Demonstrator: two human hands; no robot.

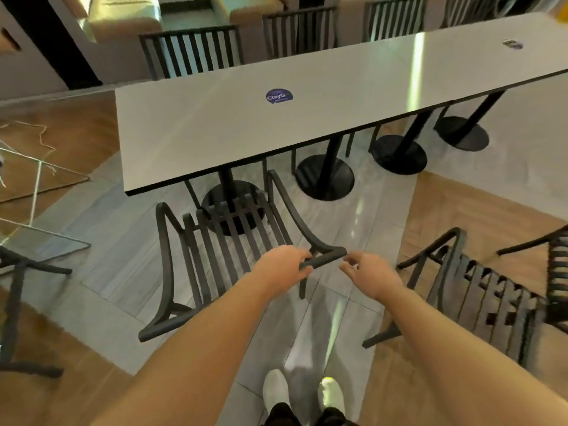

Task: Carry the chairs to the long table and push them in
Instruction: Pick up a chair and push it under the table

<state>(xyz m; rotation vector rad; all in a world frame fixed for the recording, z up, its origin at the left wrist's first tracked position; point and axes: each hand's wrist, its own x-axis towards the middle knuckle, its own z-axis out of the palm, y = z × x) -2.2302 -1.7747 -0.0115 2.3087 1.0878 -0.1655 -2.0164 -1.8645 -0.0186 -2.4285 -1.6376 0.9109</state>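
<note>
Facing the near long edge of the long table, the dark slatted chair stands directly ahead of the person with its front already under the tabletop and its back rail toward the body, so the push axis runs straight forward, across the table's length. The left hand grips the right end of the top rail with fingers curled round it; the right hand hovers just beside that rail end, fingers loosely curled, holding nothing. A second chair waits at right, well outside the table.
</note>
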